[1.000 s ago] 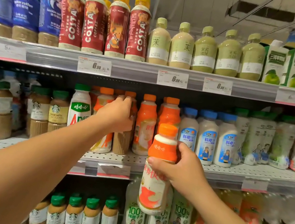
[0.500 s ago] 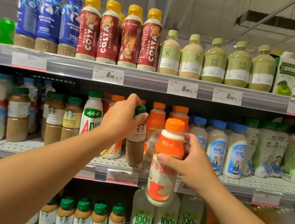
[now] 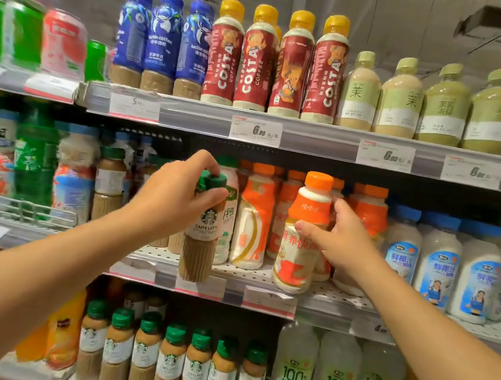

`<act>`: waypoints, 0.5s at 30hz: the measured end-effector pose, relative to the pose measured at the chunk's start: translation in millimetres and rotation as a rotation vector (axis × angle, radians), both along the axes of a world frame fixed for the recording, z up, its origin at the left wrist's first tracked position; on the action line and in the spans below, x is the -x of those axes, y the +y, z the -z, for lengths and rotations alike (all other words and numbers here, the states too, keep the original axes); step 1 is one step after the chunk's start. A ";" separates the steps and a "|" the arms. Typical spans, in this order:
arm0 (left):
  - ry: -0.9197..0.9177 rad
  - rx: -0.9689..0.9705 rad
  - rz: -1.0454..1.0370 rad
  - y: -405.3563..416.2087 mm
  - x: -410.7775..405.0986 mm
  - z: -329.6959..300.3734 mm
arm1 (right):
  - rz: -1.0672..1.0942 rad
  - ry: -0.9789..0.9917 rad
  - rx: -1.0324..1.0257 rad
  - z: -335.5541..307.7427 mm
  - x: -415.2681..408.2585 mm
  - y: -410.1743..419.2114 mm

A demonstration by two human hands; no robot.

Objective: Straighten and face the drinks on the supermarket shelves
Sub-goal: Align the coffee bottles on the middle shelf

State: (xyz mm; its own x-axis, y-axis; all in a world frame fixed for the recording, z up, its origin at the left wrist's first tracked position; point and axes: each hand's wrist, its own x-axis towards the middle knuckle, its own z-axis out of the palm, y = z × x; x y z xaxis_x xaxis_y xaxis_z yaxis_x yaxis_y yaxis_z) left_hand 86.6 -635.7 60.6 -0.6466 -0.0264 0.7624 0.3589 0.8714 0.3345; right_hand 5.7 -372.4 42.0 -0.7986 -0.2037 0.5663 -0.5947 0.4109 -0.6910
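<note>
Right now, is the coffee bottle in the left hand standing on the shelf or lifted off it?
Lifted. The coffee bottle hangs from the left hand, its base in front of the shelf edge.

Lighting: even, fairly bright overhead store light, soft on the top shelf (image 3: 317, 138); the recess under that shelf falls into shadow, darkening the back rows of the middle shelf (image 3: 340, 299).
Glare: mild sheen on the price strips (image 3: 255, 131) and on the white bottles (image 3: 476, 277) at the middle shelf's right end.
Blur: heavy motion smear at the left edge, cans (image 3: 23, 32) and green bottles (image 3: 32, 166) unreadable; price digits at right softened.
Focus: centre sharpest, latte bottle (image 3: 202, 231) label legible.
Distortion: wide-angle bowing, shelves curving, edge bottles leaning outward, forearms stretched at the bottom corners.
</note>
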 end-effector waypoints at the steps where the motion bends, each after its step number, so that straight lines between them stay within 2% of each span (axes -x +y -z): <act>1: 0.001 -0.004 -0.012 -6.6 -0.5 1.4 | 0.011 -0.006 -0.005 -1.4 2.9 -3.9; 9: -0.043 -0.002 -0.037 -30.5 -5.5 13.1 | 0.104 -0.019 -0.103 -2.1 15.6 -21.2; 15: -0.059 0.004 -0.018 -31.9 -1.2 18.7 | 0.296 -0.005 -0.144 19.3 9.4 -31.0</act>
State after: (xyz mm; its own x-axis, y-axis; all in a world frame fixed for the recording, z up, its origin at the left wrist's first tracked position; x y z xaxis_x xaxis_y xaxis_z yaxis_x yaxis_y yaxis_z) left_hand 87.8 -667.6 41.8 -0.6899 -0.0356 0.7231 0.3225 0.8791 0.3510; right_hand -3.7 -403.4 22.7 -0.8378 -0.0397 0.5445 -0.4315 0.6591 -0.6160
